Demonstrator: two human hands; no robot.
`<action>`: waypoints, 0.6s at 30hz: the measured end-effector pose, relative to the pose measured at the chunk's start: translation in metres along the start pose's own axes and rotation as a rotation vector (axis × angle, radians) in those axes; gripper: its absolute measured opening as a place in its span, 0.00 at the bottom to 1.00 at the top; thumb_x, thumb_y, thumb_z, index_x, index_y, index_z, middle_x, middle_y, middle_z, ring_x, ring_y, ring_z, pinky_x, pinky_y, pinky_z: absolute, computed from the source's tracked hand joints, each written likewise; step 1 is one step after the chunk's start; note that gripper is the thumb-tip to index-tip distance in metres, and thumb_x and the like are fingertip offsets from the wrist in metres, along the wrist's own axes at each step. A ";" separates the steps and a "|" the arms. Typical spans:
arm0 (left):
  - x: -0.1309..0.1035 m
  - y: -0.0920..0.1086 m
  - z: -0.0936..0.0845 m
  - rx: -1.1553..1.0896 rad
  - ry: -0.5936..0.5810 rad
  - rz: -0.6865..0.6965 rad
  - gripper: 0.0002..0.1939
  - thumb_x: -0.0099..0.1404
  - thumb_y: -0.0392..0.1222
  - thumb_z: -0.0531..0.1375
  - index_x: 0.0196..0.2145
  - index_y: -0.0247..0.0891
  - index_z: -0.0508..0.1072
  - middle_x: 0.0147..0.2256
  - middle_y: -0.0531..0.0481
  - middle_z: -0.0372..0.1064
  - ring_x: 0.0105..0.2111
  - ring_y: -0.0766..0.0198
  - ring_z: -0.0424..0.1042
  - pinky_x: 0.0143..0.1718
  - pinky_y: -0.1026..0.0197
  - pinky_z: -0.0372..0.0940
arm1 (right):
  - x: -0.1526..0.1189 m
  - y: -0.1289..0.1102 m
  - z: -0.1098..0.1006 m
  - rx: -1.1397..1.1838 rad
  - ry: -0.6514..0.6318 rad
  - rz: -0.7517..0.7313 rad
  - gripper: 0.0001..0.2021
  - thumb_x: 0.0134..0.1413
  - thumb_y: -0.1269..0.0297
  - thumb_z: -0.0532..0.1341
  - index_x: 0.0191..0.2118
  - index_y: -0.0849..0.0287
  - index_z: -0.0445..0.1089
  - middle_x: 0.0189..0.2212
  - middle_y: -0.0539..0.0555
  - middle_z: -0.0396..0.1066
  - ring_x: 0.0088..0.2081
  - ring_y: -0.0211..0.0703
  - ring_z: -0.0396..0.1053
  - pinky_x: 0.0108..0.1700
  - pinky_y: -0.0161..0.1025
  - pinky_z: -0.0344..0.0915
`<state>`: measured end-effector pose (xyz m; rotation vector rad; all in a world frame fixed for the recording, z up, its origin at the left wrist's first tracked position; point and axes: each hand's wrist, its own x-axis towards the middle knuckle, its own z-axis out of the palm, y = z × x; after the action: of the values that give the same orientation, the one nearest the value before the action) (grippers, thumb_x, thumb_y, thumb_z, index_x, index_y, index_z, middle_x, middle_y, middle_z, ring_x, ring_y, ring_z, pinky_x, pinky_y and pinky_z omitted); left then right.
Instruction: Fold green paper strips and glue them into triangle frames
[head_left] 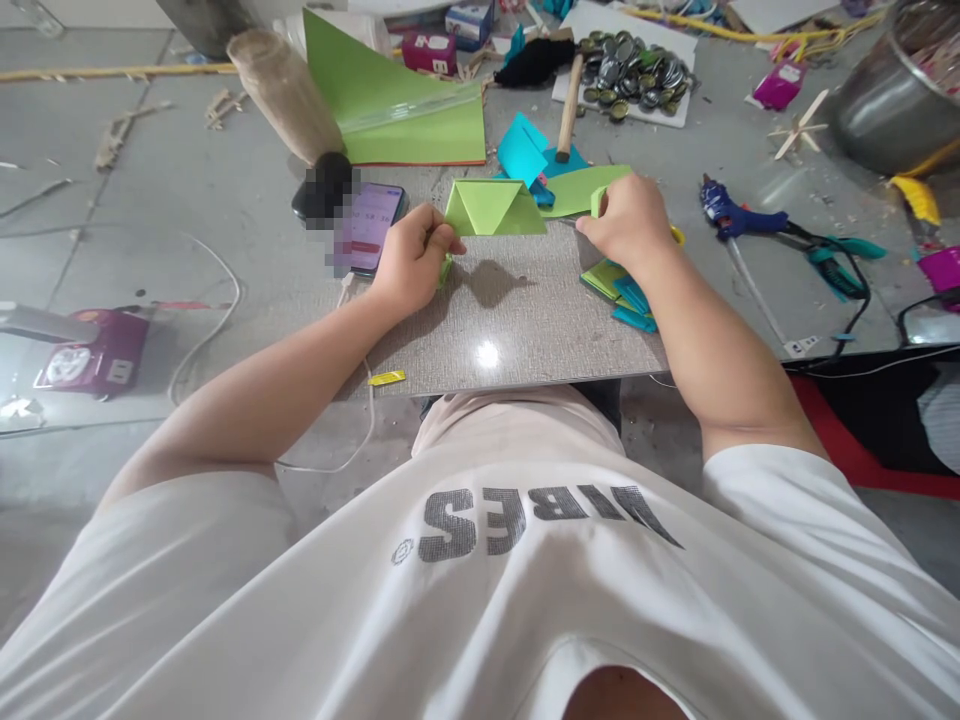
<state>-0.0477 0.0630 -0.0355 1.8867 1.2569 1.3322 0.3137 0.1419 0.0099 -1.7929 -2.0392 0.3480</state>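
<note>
My left hand (416,262) is closed, pinching the left end of a folded light-green paper (496,208) with a triangular flap on its front. Another bit of green paper (445,270) shows beneath those fingers. My right hand (634,222) is closed on a small light-green paper piece (598,203), mostly covered by the fingers. Beside its fingertips shows a thin metallic tip, and a yellow loop (679,236) shows past the wrist; whether they belong together is hidden. Folded green and blue papers (621,292) lie below the right hand. A green leaf-shaped sheet (581,190) lies behind it.
A lit phone (371,225) with a cable lies left of my left hand. Behind are a large green sheet (420,120), a wooden-handled tool (570,110) and bottle caps (637,75). A blue glue gun (739,212) and metal pot (892,100) stand right.
</note>
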 end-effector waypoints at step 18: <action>0.002 0.003 -0.001 0.004 0.001 -0.015 0.13 0.81 0.43 0.64 0.35 0.46 0.69 0.36 0.46 0.86 0.36 0.56 0.82 0.43 0.53 0.75 | -0.039 -0.020 0.011 0.118 -0.342 -0.560 0.14 0.74 0.51 0.71 0.53 0.50 0.92 0.50 0.59 0.84 0.53 0.61 0.80 0.61 0.57 0.74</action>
<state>-0.0475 0.0635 -0.0319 1.8755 1.2726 1.3236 0.2949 0.1014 0.0038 -1.0791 -2.5804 0.6148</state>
